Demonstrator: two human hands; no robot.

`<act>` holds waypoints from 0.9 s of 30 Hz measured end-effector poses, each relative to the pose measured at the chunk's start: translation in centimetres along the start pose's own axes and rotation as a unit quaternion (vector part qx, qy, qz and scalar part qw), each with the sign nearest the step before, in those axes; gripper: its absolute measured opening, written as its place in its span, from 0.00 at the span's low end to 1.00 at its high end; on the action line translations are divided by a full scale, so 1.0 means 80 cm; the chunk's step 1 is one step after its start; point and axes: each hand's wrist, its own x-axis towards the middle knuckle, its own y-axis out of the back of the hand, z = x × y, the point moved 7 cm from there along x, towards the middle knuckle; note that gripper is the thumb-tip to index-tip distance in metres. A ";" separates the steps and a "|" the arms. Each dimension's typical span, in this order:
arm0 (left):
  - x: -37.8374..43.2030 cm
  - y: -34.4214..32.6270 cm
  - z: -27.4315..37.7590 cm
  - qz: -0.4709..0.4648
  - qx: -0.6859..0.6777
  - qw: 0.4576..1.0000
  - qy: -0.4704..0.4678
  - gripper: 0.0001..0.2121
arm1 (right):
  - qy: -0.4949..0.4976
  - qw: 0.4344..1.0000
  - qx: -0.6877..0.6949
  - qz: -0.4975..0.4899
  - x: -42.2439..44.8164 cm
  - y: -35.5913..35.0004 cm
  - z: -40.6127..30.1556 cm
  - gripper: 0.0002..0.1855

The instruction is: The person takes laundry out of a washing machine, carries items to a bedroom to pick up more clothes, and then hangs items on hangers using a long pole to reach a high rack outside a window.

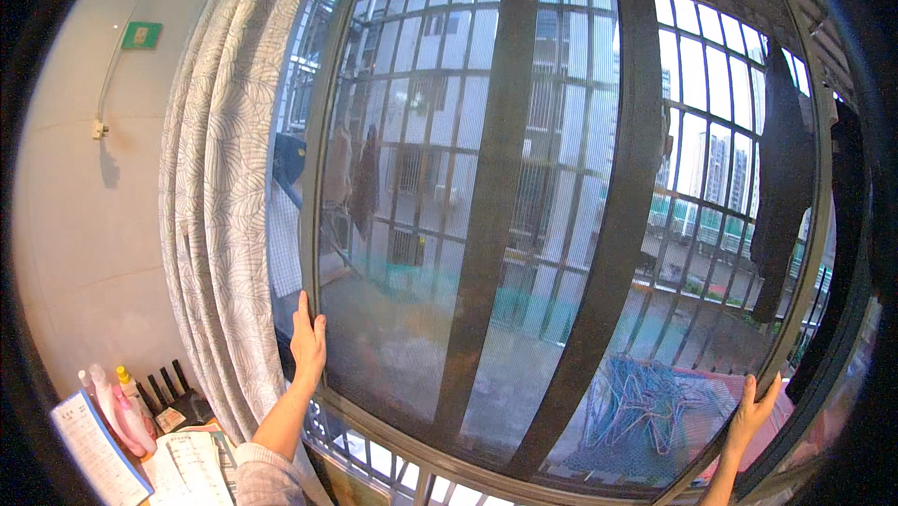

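Before me stands a large framed window screen [396, 359], its fine dark mesh letting the view outside show through. My left hand [307, 345] grips the lower part of its left frame edge, thumb on the near side. Low on the opposite edge, my right hand [754, 408] holds the frame, with the fingers partly hidden. The bottom rail of the screen appears tilted in the view. Behind the mesh are dark upright window frame bars [484, 225].
A leaf-patterned curtain [231, 225] hangs close to my left arm. At lower left are papers [186, 467], a blue-edged clipboard [102, 443] and several bottles [126, 411]. Beyond the window are a metal security grille [708, 106], hanging dark clothing [779, 190] and piled blue hangers [642, 401].
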 end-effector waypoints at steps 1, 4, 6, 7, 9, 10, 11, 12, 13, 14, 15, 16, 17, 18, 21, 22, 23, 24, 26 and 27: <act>0.001 0.004 -0.001 0.018 0.009 1.000 -0.012 0.24 | 0.001 1.000 0.015 -0.003 0.001 -0.006 0.001 0.24; 0.005 0.005 -0.005 0.036 0.033 0.999 -0.024 0.24 | -0.026 0.999 0.018 -0.014 -0.003 -0.011 -0.003 0.24; 0.008 0.002 -0.007 0.004 -0.010 1.000 0.015 0.24 | -0.006 1.000 0.010 -0.018 -0.010 -0.017 -0.023 0.24; 0.011 -0.003 -0.007 -0.014 -0.032 0.999 0.031 0.24 | 0.002 1.000 0.003 -0.017 -0.014 -0.018 -0.034 0.24; 0.028 0.007 -0.044 0.055 0.009 0.998 -0.041 0.24 | -0.012 0.998 0.055 -0.037 -0.023 -0.040 -0.050 0.25; 0.030 0.008 -0.041 0.082 0.021 0.994 -0.076 0.24 | -0.016 0.996 0.072 -0.044 -0.026 -0.045 -0.060 0.25; 0.032 0.003 -0.052 0.021 0.004 1.000 -0.001 0.24 | -0.016 0.997 0.059 -0.045 -0.029 -0.045 -0.068 0.25; 0.041 0.002 -0.060 0.029 0.011 0.999 -0.012 0.24 | -0.021 0.997 0.061 -0.046 -0.033 -0.049 -0.070 0.25; 0.049 0.002 -0.079 0.037 0.020 0.999 -0.021 0.24 | -0.026 0.996 0.063 -0.050 -0.040 -0.059 -0.069 0.25; 0.050 0.005 -0.086 0.041 0.030 0.998 -0.027 0.24 | -0.032 0.996 0.061 -0.057 -0.047 -0.064 -0.069 0.25; 0.059 0.003 -0.094 0.034 -0.013 0.999 -0.022 0.23 | -0.032 0.995 0.063 -0.070 -0.051 -0.071 -0.078 0.25; 0.069 0.006 -0.111 0.039 -0.015 0.999 -0.031 0.23 | -0.024 0.996 0.060 -0.060 -0.055 -0.078 -0.086 0.24; 0.074 -0.003 -0.112 0.025 -0.009 1.000 -0.011 0.23 | -0.015 0.998 0.045 -0.050 -0.057 -0.080 -0.092 0.23; 0.083 0.000 -0.117 0.028 -0.032 0.999 0.003 0.23 | -0.010 0.998 0.039 -0.047 -0.062 -0.086 -0.099 0.23; 0.115 0.007 -0.153 0.038 0.006 0.999 -0.005 0.24 | -0.023 0.997 0.047 -0.063 -0.072 -0.110 -0.117 0.23; 0.127 0.017 -0.157 0.045 0.012 0.999 -0.014 0.24 | -0.030 0.996 0.048 -0.067 -0.076 -0.120 -0.120 0.23; 0.137 0.022 -0.168 0.051 0.016 0.999 -0.013 0.24 | -0.062 0.996 0.033 -0.062 -0.082 -0.125 -0.116 0.23; 0.145 0.030 -0.177 0.058 0.020 0.998 -0.014 0.24 | -0.074 0.993 0.062 -0.062 -0.088 -0.133 -0.121 0.23; 0.153 0.030 -0.182 0.042 0.001 0.999 0.034 0.24 | -0.098 0.988 0.109 -0.055 -0.098 -0.140 -0.136 0.22; 0.152 0.023 -0.192 0.039 0.006 0.998 0.043 0.24 | -0.120 0.977 0.161 -0.070 -0.106 -0.147 -0.142 0.21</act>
